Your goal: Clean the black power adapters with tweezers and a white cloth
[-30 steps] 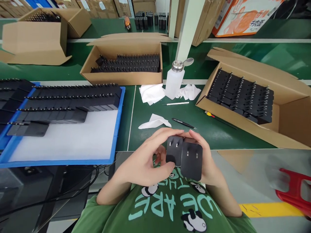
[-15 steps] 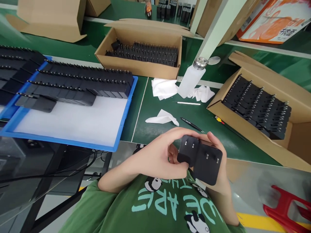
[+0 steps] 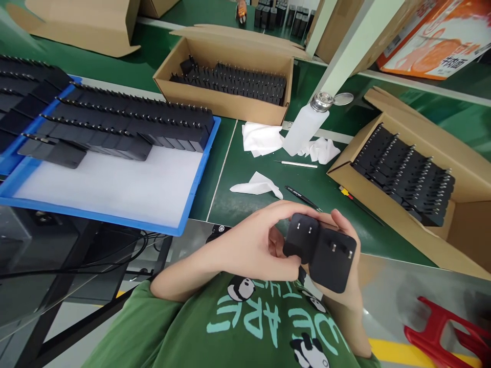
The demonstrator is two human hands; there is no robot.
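Observation:
Close to my chest I hold two black plug adapters side by side, prongs facing up. My left hand point(image 3: 255, 245) wraps its fingers round the smaller-looking left adapter point(image 3: 301, 236). Behind the right adapter point(image 3: 333, 259) sits my right hand point(image 3: 347, 255), its fingers curled over the top edge. The two adapters touch along one side. They hover just past the near edge of the green table point(image 3: 307, 181).
A blue tray point(image 3: 115, 191) with rows of black adapters lies at left. Cardboard boxes of adapters stand at back centre point(image 3: 226, 105) and right point(image 3: 406, 168). White wipes point(image 3: 257, 185), a dispenser bottle point(image 3: 305, 128), tweezers point(image 3: 303, 197) and a thin stick lie between. A red stool point(image 3: 445, 327) is at lower right.
The view has tilted and shifted, so the table looks more slanted. Both hands keep the two adapters together with hardly any change in grip.

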